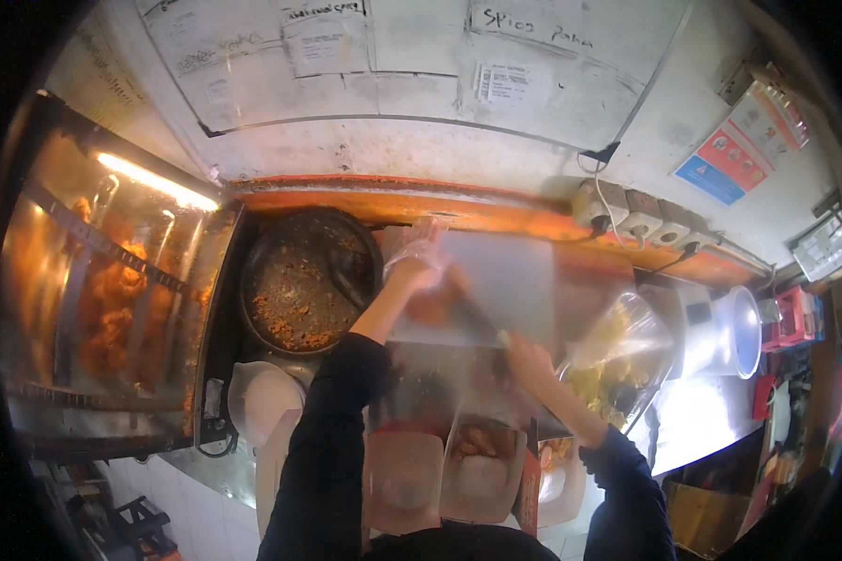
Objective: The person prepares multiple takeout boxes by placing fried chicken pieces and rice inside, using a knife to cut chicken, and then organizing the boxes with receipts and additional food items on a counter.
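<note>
My left hand, in a clear plastic glove, is over the left part of a white cutting board; whether its fingers hold anything cannot be made out. A blurred brown piece of food lies on the board just below that hand. My bare right hand grips the pale handle of a knife at the board's front edge. The blade slants up and left toward the food, smeared by motion. Left of the board sits a dark, wide mortar with a pestle and orange-brown crumbs in it.
A lit glass display cabinet with fried food stands at left. Before me are plastic tubs, one holding brown pieces. At right are a clear bag of yellowish food and a white bucket. Power sockets line the wall.
</note>
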